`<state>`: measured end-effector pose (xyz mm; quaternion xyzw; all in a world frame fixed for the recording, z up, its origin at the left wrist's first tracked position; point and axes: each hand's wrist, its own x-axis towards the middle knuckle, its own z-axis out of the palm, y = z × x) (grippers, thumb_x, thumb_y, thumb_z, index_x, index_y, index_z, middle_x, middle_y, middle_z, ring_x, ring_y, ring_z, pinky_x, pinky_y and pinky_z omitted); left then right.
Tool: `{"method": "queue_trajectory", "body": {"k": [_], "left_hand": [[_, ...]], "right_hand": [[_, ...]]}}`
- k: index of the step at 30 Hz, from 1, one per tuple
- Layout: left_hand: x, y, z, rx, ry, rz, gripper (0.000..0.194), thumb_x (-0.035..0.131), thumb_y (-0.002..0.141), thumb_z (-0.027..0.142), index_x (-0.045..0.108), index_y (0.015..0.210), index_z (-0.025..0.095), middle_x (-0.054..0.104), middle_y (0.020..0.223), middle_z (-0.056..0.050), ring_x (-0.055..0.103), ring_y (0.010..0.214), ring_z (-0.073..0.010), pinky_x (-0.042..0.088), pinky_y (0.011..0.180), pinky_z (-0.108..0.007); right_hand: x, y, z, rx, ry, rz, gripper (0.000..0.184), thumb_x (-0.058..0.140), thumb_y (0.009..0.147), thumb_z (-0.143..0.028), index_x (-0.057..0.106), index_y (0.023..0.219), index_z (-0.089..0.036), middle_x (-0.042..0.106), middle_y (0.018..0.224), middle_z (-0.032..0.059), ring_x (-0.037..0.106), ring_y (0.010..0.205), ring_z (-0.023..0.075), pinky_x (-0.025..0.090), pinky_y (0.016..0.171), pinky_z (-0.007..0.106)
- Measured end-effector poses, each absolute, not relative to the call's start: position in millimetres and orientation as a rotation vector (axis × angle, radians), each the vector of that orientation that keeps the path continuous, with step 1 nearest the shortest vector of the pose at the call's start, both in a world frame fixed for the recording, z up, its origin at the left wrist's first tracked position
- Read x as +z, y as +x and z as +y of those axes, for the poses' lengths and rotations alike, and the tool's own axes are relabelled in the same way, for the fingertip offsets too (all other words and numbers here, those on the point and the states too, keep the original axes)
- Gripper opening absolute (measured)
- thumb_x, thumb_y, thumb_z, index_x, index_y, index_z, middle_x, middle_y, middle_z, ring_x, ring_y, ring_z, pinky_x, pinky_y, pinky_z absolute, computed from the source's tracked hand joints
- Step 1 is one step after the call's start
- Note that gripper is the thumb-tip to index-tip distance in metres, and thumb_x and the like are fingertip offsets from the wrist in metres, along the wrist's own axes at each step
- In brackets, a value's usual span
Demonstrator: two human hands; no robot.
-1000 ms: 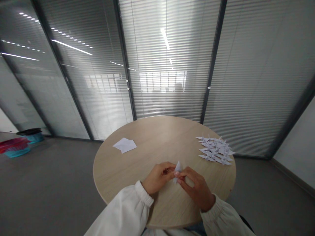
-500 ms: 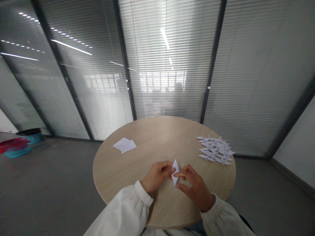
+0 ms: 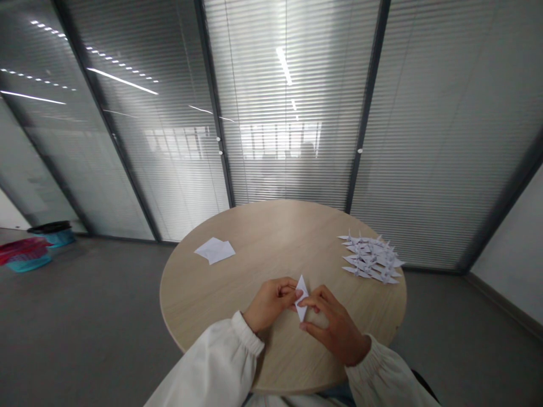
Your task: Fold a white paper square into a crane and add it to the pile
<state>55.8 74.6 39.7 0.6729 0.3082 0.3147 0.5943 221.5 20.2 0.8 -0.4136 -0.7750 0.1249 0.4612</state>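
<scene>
While left hand (image 3: pixel 271 304) faces right hand (image 3: pixel 337 329) | folded paper (image 3: pixel 301 285) | held between

The left hand (image 3: pixel 271 305) pinches with its thumb; the right hand (image 3: pixel 337 325) faces it, thumb and forefinger parted

Red-topped container (image 3: pixel 26 254): cut off left | folded paper (image 3: pixel 301 313): partly behind left hand (image 3: pixel 271 304), right hand (image 3: pixel 338 326)
</scene>
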Motion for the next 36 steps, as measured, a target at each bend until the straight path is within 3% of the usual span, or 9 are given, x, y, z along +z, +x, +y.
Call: {"method": "queue_trajectory", "body": {"k": [36], "left_hand": [[35.2,55.7,75.8,0.751,1.576,0.750,0.042,0.063,0.073,0.050,0.063,0.087,0.010,0.065,0.064,-0.003,0.059,0.058,-0.0135,0.048,0.061,-0.026]], "right_hand": [[2.0,220.8,18.5,0.266,-1.043,-1.984,0.035,0.062,0.069,-0.006,0.050,0.098,-0.021,0.047,0.083,0.0017,0.048,0.075,0.0171,0.044,0.069,0.031]]}}
